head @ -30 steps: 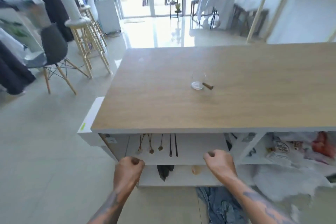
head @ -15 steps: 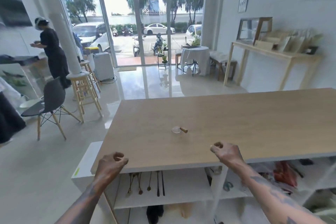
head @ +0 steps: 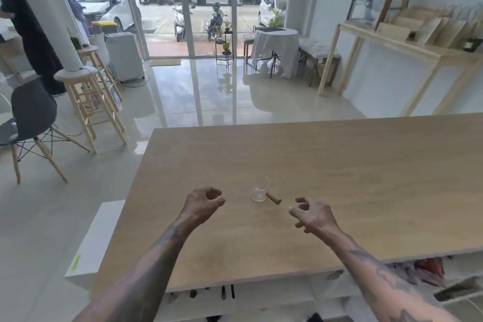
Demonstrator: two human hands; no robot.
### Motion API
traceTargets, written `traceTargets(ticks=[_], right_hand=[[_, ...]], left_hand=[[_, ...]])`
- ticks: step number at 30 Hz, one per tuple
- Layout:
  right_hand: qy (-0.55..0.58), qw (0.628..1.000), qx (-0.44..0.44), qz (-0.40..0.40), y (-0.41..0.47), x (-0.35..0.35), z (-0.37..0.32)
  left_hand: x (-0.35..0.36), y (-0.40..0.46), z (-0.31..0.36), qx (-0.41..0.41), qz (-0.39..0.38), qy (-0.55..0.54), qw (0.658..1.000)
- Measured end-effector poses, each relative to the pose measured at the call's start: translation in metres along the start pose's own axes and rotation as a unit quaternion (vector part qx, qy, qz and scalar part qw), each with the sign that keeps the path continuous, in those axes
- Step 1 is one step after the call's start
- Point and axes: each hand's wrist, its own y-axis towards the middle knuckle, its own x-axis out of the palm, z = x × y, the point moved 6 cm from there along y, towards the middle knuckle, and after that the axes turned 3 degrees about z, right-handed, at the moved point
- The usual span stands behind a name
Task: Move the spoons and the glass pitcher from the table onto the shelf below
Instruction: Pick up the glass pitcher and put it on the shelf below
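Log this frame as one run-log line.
phase: reaching | left hand: empty | right hand: empty | glass pitcher: on table, between hands, untouched | spoons: on shelf below

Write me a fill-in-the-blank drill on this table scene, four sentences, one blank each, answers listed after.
1. The glass pitcher stands on the ____.
2. The pitcher's short handle is made of ____.
3. The pitcher stands between the left hand and the ____ hand.
4. Neither hand holds anything; both have their fingers ____ above the tabletop.

Missing words: table; wood; right; curled
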Motion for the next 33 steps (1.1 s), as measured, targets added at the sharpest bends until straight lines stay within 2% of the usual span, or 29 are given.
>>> traceTargets(ticks=[8, 14, 21, 27, 33], right_hand=[[0.044, 0.999, 0.026, -0.014, 0.068, 0.044, 0.008], [0.126, 0.991, 0.051, -0.008, 0.087, 0.05, 0.018], [0.246, 0.967, 0.065, -0.017, 0.09, 0.053, 0.01], [0.297, 0.954, 0.036, -0.029, 0.075, 0.032, -0.015], [0.331, 0.942, -0.017, -0.053, 0.032, 0.0, -0.047]], left_hand=[[0.059, 0.086, 0.031, 0.007, -0.11, -0.064, 0.992], [0.087, 0.106, 0.013, -0.033, -0.181, -0.148, 0.972], [0.085, 0.107, 0.006, -0.044, -0.191, -0.217, 0.956], [0.064, 0.089, 0.019, -0.037, -0.158, -0.239, 0.957], [0.032, 0.034, 0.057, -0.007, -0.133, -0.288, 0.948]])
